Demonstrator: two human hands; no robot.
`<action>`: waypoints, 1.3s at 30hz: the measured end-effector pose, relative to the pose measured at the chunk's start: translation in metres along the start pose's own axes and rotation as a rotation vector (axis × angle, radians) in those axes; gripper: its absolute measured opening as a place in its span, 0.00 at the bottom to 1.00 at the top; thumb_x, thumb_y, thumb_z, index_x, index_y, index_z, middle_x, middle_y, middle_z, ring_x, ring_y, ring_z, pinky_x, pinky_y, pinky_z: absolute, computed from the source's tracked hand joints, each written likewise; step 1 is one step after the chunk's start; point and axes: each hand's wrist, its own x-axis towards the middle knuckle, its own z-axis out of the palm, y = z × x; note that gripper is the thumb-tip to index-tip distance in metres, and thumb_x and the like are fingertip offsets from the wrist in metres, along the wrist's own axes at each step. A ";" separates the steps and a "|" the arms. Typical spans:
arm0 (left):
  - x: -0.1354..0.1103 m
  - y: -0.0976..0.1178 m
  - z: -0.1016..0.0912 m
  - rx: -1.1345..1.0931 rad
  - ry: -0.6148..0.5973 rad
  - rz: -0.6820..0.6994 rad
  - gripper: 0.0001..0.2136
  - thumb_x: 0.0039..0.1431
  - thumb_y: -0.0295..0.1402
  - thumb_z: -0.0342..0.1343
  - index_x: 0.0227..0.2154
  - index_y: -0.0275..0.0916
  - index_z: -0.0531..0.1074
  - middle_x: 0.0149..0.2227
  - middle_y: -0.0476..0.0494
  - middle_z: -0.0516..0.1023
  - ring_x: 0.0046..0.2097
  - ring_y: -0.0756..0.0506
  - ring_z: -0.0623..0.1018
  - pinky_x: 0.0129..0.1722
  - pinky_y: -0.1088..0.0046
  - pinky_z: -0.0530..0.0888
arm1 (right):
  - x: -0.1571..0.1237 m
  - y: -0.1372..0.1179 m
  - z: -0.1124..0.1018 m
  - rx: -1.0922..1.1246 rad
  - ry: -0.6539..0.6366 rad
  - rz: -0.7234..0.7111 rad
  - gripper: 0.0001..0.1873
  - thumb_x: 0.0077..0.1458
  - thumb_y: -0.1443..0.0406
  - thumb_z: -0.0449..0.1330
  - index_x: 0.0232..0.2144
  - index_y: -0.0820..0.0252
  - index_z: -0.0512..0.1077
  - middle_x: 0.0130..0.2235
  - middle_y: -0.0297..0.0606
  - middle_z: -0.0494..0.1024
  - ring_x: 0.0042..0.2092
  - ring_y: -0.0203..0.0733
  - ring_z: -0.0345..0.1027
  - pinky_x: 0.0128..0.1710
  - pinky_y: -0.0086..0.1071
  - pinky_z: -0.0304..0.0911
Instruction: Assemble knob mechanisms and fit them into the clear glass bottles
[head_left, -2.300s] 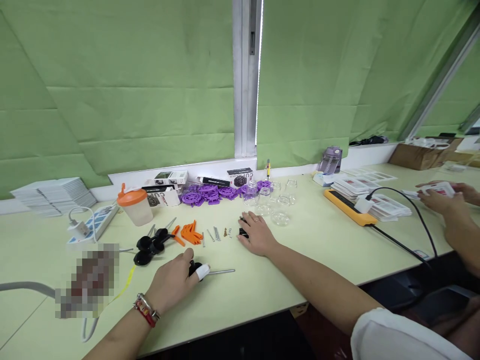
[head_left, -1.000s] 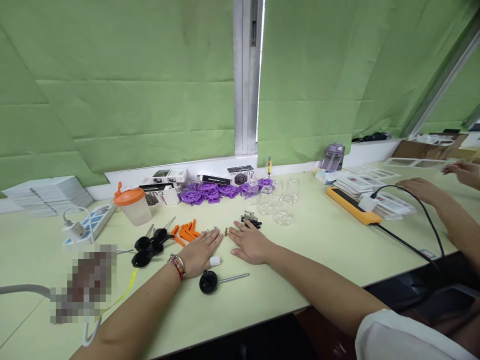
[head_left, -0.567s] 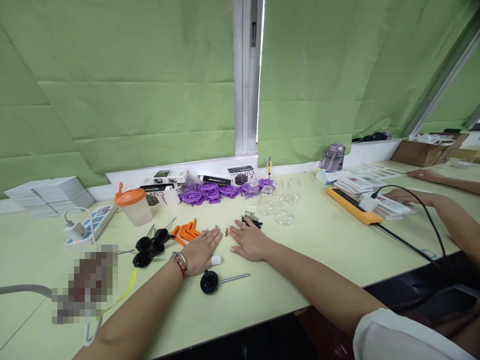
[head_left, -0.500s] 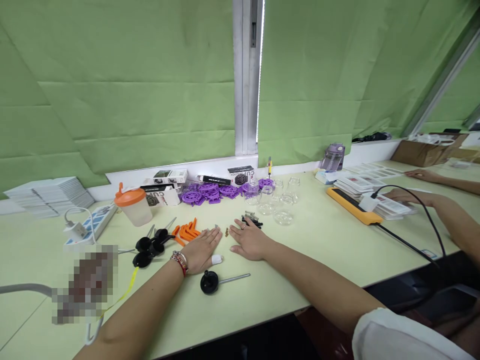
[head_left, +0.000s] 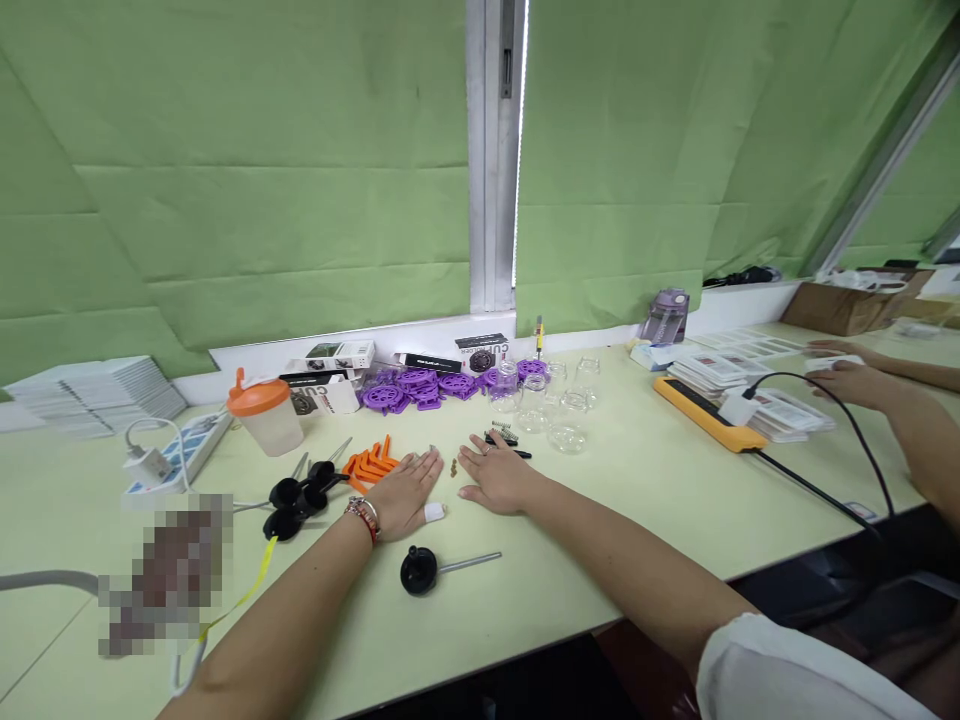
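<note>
My left hand lies flat on the table with its fingers stretched out, a white wrap on the thumb. Palm down across from it, my right hand also rests open. Small brass-coloured pieces lie between the fingertips. Orange handle-like parts are just left of my left hand. Beyond my right hand are metal springs and black pieces, partly covered by the fingers. A black round part with a metal rod lies in front of my hands. Several black cup-shaped parts with rods sit farther left.
Purple plastic parts and clear jars stand at the back. Left are an orange-lidded cup and a white power strip. A yellow power strip with a cable lies right. Another person's hand holds something white.
My hands stay almost still, flat on the table. At the right, the other person's hand has lifted a white item near the card stacks.
</note>
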 end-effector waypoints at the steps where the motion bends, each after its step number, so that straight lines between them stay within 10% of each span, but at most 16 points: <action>1: 0.000 0.000 0.000 0.004 0.003 -0.003 0.37 0.61 0.53 0.31 0.64 0.28 0.43 0.65 0.26 0.44 0.66 0.39 0.45 0.62 0.57 0.44 | 0.000 0.000 0.001 0.003 0.007 0.000 0.42 0.59 0.44 0.33 0.62 0.69 0.52 0.64 0.47 0.52 0.66 0.56 0.34 0.62 0.54 0.24; 18: 0.036 0.024 -0.020 -0.004 0.034 -0.001 0.32 0.63 0.47 0.33 0.64 0.31 0.42 0.67 0.34 0.40 0.67 0.42 0.43 0.63 0.59 0.41 | -0.002 0.035 0.017 0.115 0.089 0.362 0.44 0.55 0.40 0.36 0.64 0.62 0.46 0.67 0.50 0.37 0.66 0.60 0.28 0.61 0.53 0.31; 39: 0.053 0.014 -0.004 -0.003 0.052 -0.203 0.33 0.62 0.48 0.32 0.61 0.28 0.53 0.64 0.28 0.51 0.65 0.36 0.50 0.61 0.46 0.37 | 0.007 0.053 0.016 0.158 0.106 0.252 0.43 0.55 0.40 0.37 0.64 0.60 0.49 0.66 0.48 0.44 0.66 0.59 0.33 0.62 0.47 0.36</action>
